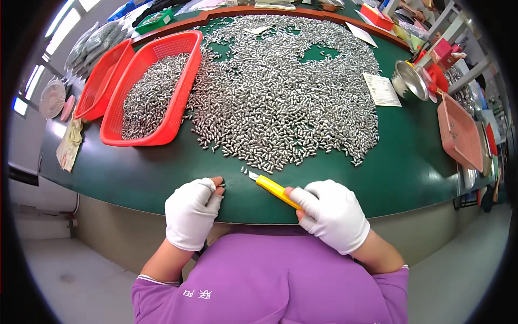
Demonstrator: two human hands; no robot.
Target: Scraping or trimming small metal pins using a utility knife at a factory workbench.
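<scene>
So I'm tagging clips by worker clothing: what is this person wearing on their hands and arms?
Both the left hand and the right hand wear plain white fabric gloves that end at the wrist. The forearms are bare. Short purple sleeves cover the upper arms, each with a thin pale trim at the cuff, and small pale markings show on the purple top near the left sleeve.

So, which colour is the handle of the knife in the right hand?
Yellow: the utility knife in the right hand has a yellow handle, clearest in the head view.
</scene>
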